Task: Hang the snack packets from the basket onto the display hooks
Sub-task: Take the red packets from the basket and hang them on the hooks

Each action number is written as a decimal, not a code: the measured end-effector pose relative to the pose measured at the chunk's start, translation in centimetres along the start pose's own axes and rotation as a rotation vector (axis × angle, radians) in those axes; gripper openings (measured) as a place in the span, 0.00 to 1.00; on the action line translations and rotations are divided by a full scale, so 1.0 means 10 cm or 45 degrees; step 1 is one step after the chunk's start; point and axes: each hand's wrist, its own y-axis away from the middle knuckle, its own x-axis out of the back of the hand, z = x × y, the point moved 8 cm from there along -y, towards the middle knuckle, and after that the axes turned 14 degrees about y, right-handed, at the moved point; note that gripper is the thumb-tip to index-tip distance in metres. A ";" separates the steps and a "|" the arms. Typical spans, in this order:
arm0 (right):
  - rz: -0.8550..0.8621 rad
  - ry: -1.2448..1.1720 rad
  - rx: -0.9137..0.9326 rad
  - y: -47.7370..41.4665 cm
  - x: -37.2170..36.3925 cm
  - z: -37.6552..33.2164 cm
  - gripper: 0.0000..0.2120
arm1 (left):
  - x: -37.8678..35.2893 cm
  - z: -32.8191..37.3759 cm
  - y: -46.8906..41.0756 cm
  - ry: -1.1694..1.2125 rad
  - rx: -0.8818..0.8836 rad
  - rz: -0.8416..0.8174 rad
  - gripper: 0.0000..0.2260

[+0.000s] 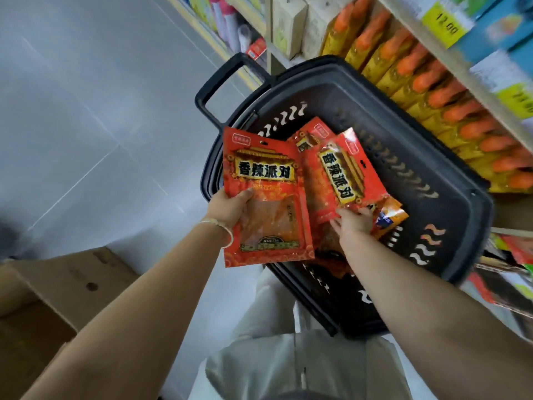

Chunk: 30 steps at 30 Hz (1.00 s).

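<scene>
The person's left hand [230, 207] grips a red snack packet [265, 194] by its left edge. The thumb [245, 194] is pressed on the printed front and the other fingers are hidden behind it, so the hand is clamped on the packet. This packet is held face up with its hang hole away from the person, above the near left rim of the basket [450, 226]. A pale bracelet [227, 230] sits on that wrist.

The right hand [353, 223] reaches into the basket and holds a second red packet [346, 171] by its lower end. Its fingers [336, 225] are curled over the packet's bottom edge. The second red packet tilts up and to the left, and its upper left edge lies just beside the first packet's right edge.

A third red packet [313, 134] shows behind these two, lying inside the basket. An orange packet [389, 215] lies against the right hand's far side. More red packets lie under the right wrist, though how many cannot be told.

The basket is black with slotted walls and stands on a grey floor [86, 111], its handle [219, 82] pointing away from the person. Beside it runs a shelf [461, 70] with a row of yellow, orange-topped packs [418, 73]. A cardboard box [57, 284] lies at the lower left.
</scene>
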 end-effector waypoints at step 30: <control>1.069 -0.051 1.288 3.06 5.25 1.15 0.12 | -2.77 0.13 4.54 -0.333 -1.506 -0.926 0.07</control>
